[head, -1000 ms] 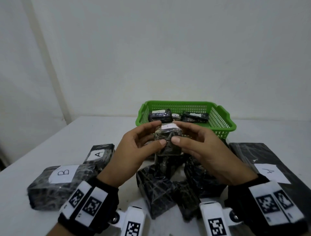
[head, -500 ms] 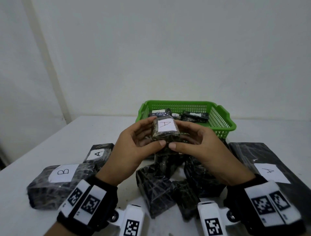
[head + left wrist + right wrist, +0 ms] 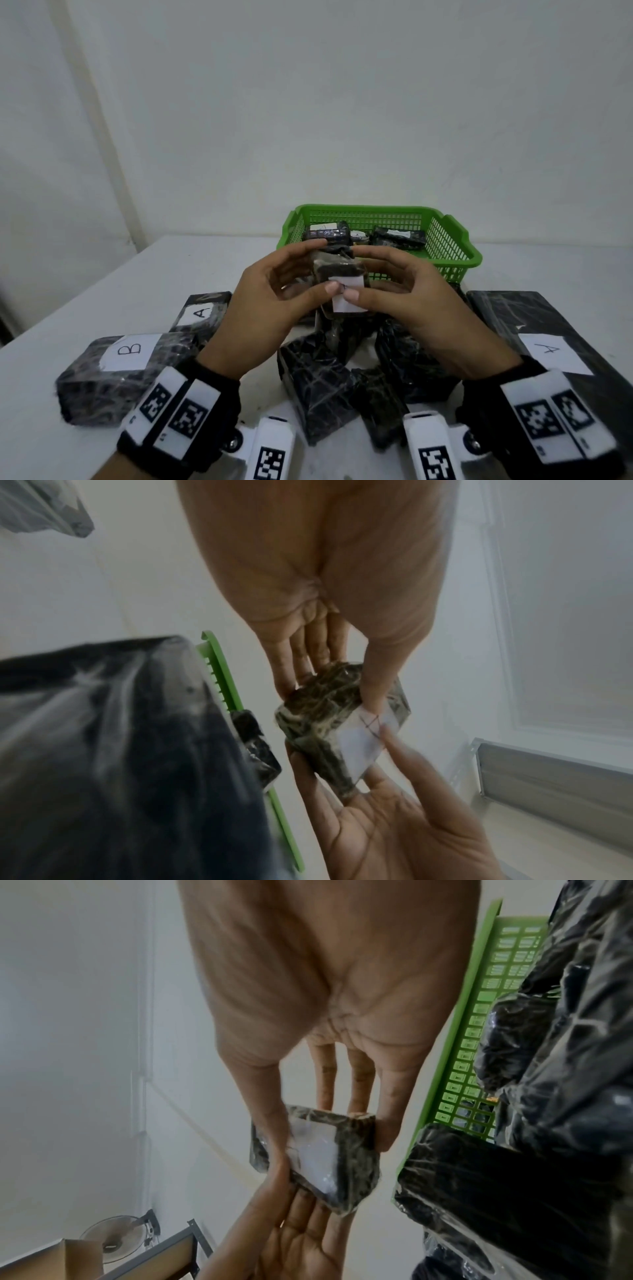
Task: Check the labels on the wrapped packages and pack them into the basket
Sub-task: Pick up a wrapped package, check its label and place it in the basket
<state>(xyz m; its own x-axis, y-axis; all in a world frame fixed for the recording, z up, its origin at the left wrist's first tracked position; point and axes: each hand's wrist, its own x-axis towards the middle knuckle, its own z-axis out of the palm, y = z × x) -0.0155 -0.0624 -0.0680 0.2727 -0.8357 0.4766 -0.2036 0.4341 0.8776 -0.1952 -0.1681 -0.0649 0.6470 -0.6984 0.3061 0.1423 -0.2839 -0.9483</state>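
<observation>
Packages awaiting inspection lie on the table (image 3: 102, 274) on the near side of the green basket (image 3: 455, 246), the landmark used throughout. Nearer than the basket and farthest to its left sits the package marked B (image 3: 113, 373); between it and the basket sits a smaller package marked A (image 3: 202, 310).

Left hand (image 3: 270, 308): fingers curled behind the small wrapped package (image 3: 337, 270), thumb across its near face. The package is held off the table, just in front of the basket's near wall and over an unsorted pile of wrapped packages (image 3: 342, 380).

Label (image 3: 347, 296): it faces the person, and both thumb tips overlap its upper edge, so the letter is largely hidden in the head view. The left wrist view shows crossing pen strokes only; the letter cannot be confirmed.

Recommended procedure: slide both thumbs off the label onto the wrap at either side, and keep the fingers behind as support. The film is likely slippery; grip by the edges, not the paper. Confirm the letter, then carry the package over the near wall and set it beside the packages in the basket (image 3: 397, 236).

Right hand (image 3: 421, 301): mirrors the left, fingers behind, thumb in front.

Nearer than the basket, on its right, lies a large flat package (image 3: 555, 346), also marked A.
</observation>
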